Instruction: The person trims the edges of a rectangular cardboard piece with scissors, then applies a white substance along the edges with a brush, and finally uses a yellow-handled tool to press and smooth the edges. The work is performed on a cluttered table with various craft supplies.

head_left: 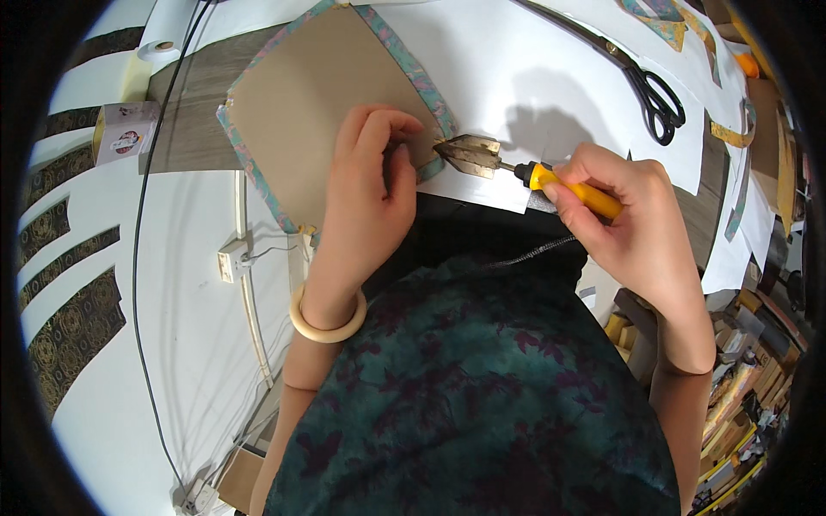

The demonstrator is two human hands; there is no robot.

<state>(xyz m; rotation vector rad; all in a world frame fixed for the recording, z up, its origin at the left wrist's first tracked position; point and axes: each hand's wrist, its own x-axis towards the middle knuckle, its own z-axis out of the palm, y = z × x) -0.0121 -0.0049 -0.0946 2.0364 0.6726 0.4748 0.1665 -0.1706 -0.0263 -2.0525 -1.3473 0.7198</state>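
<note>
A tan board with teal and pink patterned cloth folded over its edges lies at an angle on the table. My left hand rests over its right part, fingers loosely curled, thumb apart from them, nothing visible between. My right hand is closed around the yellow handle of a small hand iron with a pointed, arrow-shaped metal head. The iron's tip meets the cloth border at the board's right corner. Whether the tip presses on the cloth or hovers just above it, I cannot tell.
Black-handled scissors lie on white paper at the far right. Patterned cloth strips hang at the right edge. A black cable runs down the left, near a white wall socket. Crowded shelves stand lower right.
</note>
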